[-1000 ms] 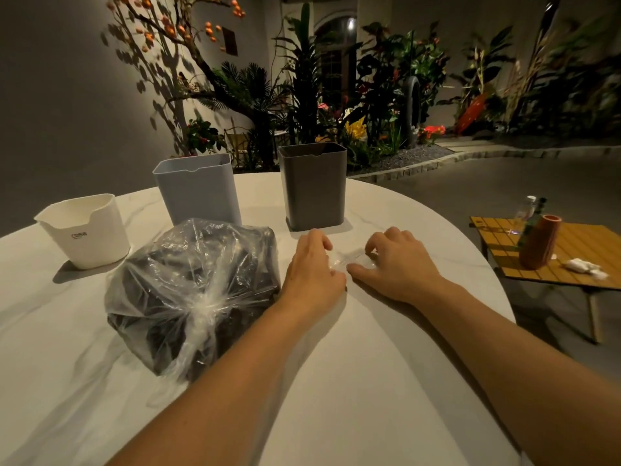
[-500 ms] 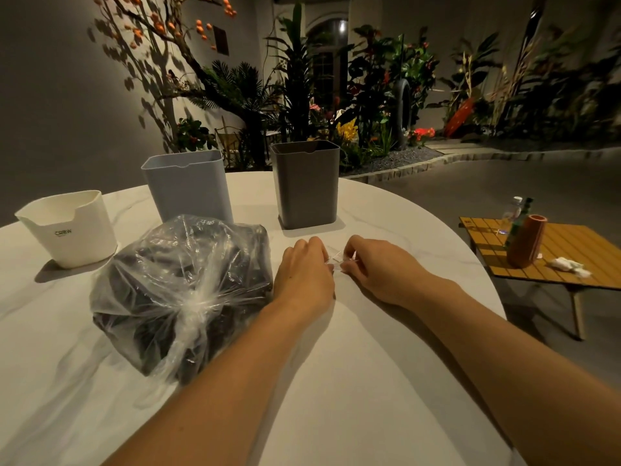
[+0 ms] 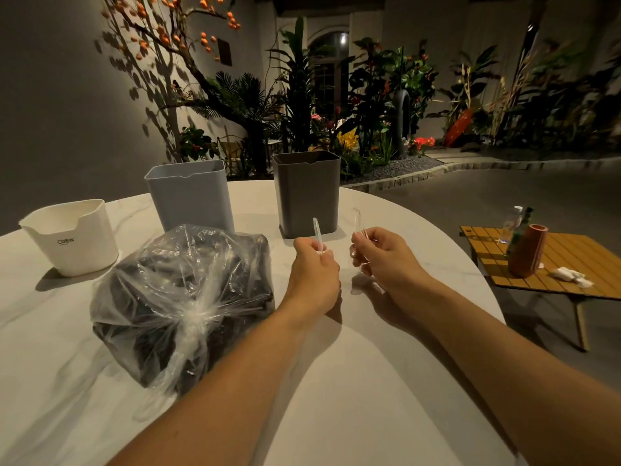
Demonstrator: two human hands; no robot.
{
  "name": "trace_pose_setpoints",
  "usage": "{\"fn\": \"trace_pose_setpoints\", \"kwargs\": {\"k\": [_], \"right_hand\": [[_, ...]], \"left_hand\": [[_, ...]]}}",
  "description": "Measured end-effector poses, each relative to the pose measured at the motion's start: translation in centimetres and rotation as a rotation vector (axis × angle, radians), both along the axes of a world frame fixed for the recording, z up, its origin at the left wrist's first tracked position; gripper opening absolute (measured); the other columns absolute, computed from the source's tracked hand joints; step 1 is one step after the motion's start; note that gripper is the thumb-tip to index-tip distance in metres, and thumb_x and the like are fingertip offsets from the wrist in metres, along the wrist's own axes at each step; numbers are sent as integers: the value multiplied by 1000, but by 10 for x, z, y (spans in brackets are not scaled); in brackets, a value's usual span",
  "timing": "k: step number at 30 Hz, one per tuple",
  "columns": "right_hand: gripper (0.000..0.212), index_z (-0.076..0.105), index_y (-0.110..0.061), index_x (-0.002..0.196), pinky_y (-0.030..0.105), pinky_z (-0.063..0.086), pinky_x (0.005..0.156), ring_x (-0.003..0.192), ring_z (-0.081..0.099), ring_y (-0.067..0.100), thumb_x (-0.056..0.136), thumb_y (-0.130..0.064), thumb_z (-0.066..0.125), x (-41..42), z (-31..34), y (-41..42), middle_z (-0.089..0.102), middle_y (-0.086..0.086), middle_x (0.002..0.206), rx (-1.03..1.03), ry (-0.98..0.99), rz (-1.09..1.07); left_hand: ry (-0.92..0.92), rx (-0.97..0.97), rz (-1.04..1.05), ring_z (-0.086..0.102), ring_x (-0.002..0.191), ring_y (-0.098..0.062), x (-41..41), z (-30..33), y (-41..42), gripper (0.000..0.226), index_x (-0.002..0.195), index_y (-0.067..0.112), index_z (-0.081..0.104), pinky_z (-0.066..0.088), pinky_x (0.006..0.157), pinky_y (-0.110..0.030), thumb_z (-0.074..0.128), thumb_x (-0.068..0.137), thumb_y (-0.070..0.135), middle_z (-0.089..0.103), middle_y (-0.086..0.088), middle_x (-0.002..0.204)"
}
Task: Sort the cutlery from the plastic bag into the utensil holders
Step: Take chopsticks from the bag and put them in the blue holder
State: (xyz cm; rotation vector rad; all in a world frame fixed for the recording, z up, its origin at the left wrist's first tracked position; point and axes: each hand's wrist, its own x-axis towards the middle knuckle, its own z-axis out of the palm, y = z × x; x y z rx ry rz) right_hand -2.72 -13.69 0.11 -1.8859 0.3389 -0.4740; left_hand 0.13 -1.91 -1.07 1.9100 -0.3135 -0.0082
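A knotted clear plastic bag [image 3: 181,304] full of dark cutlery lies on the white marble table [image 3: 336,398], left of my hands. My left hand [image 3: 314,274] grips a clear plastic utensil [image 3: 317,235] that sticks up from its fist. My right hand [image 3: 386,260] pinches a second clear plastic utensil [image 3: 357,220], also pointing up. Both hands hover just in front of the dark grey holder [image 3: 307,193]. A light blue-grey holder [image 3: 190,195] stands behind the bag, and a low white holder [image 3: 72,237] sits at the far left.
The round table's edge curves away on the right. Beyond it stands a low wooden slatted table [image 3: 554,264] with a terracotta vase [image 3: 526,250], a small bottle and crumpled tissue. Plants and a grey wall lie behind.
Both hands were pressed on the table picking at clear pieces; now they have lifted, each holding one clear utensil upright, and have moved slightly apart.
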Motion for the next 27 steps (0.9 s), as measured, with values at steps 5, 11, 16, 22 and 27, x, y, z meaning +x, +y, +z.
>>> {"fn": "trace_pose_setpoints", "kwargs": {"k": [5,11,16,22,27], "right_hand": [[27,63,-10,103,31,50,72,74,54,18,102,-34,50,-2,-1,-2,62,6,85,143,7,66],[26,57,-8,107,38,59,72,66,62,23,104,-32,46,-7,0,0,64,12,82,150,18,98],[26,56,-11,103,28,54,66,69,61,19,104,-35,45,-5,-6,5,65,10,82,71,57,119],[29,58,-15,101,26,48,64,75,58,21,106,-37,40,-5,-7,9,63,9,87,28,15,187],[30,68,-15,101,24,50,54,66,55,18,106,-30,42,-9,-1,8,62,11,84,160,-32,199]], "left_hand": [[48,-89,-176,58,57,-17,-2,4,8,23,101,16,59,52,50,-24,43,107,30,59,-7,75],[152,-89,-208,54,63,-16,-2,8,13,35,103,14,64,52,58,-25,32,109,28,56,-6,77],[-123,208,-194,58,85,-14,-16,5,5,33,109,17,47,52,76,-25,22,109,37,59,-5,104],[-38,194,-187,55,95,-14,-13,7,0,36,116,16,48,47,85,-29,20,110,38,54,-4,110],[246,-181,-109,43,57,-19,-2,7,4,40,67,14,45,41,57,-33,31,103,25,46,-8,64]]}}
